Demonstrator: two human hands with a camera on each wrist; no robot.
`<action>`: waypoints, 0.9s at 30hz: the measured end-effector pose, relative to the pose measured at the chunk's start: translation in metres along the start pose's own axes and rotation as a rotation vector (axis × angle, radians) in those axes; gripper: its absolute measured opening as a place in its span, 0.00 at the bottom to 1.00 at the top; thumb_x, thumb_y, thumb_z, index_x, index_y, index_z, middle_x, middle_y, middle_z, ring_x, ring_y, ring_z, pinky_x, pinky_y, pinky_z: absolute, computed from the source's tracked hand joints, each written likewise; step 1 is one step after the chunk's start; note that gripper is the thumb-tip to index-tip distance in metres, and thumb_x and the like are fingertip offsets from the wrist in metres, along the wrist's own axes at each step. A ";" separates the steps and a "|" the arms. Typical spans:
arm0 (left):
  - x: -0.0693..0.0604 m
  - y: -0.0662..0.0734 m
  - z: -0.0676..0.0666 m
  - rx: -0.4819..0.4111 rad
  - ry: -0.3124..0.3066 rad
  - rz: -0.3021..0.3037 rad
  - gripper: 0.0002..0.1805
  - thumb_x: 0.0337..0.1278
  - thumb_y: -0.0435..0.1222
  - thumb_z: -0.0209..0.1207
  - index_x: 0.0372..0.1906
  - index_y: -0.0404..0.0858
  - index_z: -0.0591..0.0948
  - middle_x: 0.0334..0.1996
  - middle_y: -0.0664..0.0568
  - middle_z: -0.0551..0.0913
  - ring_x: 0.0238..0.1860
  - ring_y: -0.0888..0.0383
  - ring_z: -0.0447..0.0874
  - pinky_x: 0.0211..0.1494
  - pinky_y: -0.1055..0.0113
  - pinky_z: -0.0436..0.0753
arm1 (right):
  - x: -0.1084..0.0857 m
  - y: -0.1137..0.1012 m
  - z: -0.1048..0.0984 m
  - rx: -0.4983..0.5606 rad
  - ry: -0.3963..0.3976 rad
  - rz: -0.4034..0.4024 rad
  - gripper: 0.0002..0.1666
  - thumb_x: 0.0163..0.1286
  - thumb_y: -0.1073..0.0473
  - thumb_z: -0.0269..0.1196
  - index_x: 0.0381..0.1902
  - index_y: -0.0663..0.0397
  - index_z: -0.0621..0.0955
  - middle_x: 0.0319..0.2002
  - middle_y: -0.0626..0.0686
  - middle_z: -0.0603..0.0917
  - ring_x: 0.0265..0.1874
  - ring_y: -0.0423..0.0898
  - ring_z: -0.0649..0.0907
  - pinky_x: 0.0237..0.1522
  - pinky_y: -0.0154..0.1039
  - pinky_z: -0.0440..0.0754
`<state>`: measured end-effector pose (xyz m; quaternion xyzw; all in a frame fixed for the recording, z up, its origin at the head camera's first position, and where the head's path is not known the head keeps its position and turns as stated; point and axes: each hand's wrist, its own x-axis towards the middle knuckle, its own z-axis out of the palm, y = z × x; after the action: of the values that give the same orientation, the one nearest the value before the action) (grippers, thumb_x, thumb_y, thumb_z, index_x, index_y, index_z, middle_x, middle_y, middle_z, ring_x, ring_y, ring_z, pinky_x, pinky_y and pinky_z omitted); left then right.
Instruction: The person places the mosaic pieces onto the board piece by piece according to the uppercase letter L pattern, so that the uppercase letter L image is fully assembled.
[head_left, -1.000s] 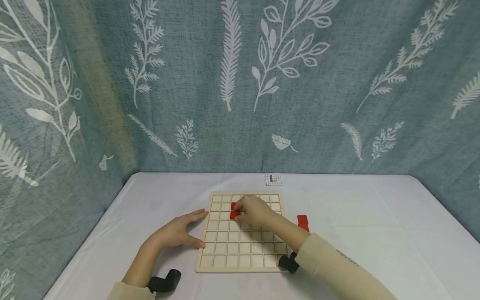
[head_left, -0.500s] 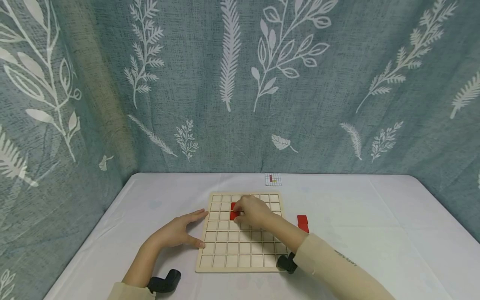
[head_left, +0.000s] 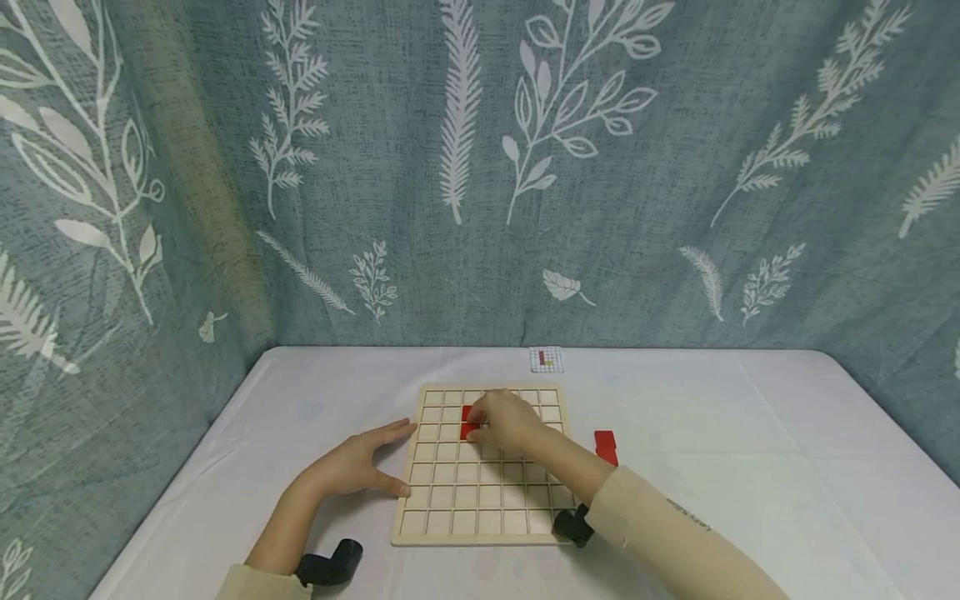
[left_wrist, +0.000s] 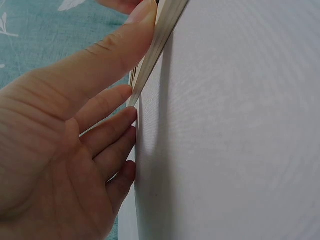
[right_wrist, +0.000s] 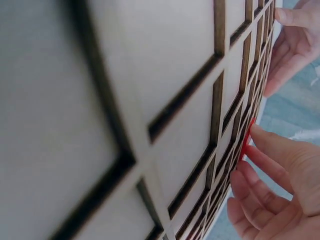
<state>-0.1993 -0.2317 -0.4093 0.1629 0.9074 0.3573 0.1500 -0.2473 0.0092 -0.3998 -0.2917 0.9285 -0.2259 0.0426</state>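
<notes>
A wooden grid board (head_left: 440, 497) lies flat on the white table. In the head view, two red square tiles (head_left: 468, 431) show in neighbouring cells of one column in its upper part, partly covered by my right hand (head_left: 508, 423). My right thumb and index finger pinch red tile edges, seen low against the grid as a red strip (right_wrist: 246, 139) in the right wrist view. Exactly which tile they grip is hard to tell. My left hand (head_left: 347, 465) spreads its thumb and fingers along the board's left side, touching the wooden edge (left_wrist: 159, 42).
Right of the board, partly behind my right forearm, lie loose red tiles (head_left: 604, 440). A small printed grid card (head_left: 546, 359) with coloured squares sits at the table's back edge. Black wrist-worn devices (head_left: 332, 563) jut beside both wrists. A leaf-patterned curtain (head_left: 420, 275) hangs behind the table.
</notes>
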 end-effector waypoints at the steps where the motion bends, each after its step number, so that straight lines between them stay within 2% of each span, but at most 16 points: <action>1: 0.000 0.000 0.000 0.002 0.000 -0.001 0.52 0.29 0.44 0.74 0.66 0.35 0.65 0.68 0.37 0.58 0.68 0.36 0.52 0.65 0.41 0.58 | 0.000 0.000 0.000 0.003 0.001 -0.001 0.10 0.57 0.57 0.68 0.36 0.55 0.85 0.36 0.50 0.86 0.39 0.45 0.83 0.38 0.37 0.81; 14: 0.000 0.001 0.000 0.014 -0.003 0.008 0.52 0.29 0.44 0.74 0.66 0.35 0.64 0.68 0.36 0.58 0.68 0.36 0.52 0.65 0.41 0.58 | -0.001 0.000 -0.001 0.021 0.004 0.012 0.11 0.56 0.56 0.69 0.36 0.53 0.85 0.36 0.50 0.86 0.38 0.45 0.83 0.38 0.37 0.80; 18: 0.000 0.000 -0.001 0.023 -0.005 0.019 0.51 0.30 0.45 0.74 0.66 0.35 0.64 0.68 0.36 0.58 0.68 0.35 0.52 0.65 0.41 0.58 | -0.001 0.000 -0.004 0.088 -0.002 0.006 0.12 0.57 0.54 0.67 0.37 0.53 0.84 0.34 0.49 0.85 0.33 0.43 0.82 0.34 0.35 0.79; 23: 0.000 -0.001 -0.002 0.027 -0.009 0.026 0.51 0.31 0.45 0.74 0.66 0.35 0.64 0.68 0.37 0.57 0.68 0.35 0.52 0.65 0.40 0.58 | -0.001 0.001 -0.008 0.220 -0.082 -0.032 0.08 0.61 0.53 0.64 0.32 0.50 0.84 0.29 0.45 0.84 0.28 0.38 0.79 0.29 0.31 0.76; 27: -0.001 0.000 -0.002 0.013 -0.016 0.023 0.51 0.31 0.45 0.74 0.67 0.35 0.64 0.69 0.37 0.57 0.68 0.35 0.52 0.64 0.40 0.59 | -0.004 -0.002 -0.012 0.252 -0.179 -0.036 0.08 0.61 0.52 0.63 0.29 0.48 0.84 0.27 0.42 0.83 0.27 0.35 0.78 0.31 0.31 0.76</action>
<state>-0.1993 -0.2334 -0.4080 0.1773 0.9064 0.3519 0.1522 -0.2451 0.0150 -0.3888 -0.3197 0.8799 -0.3144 0.1574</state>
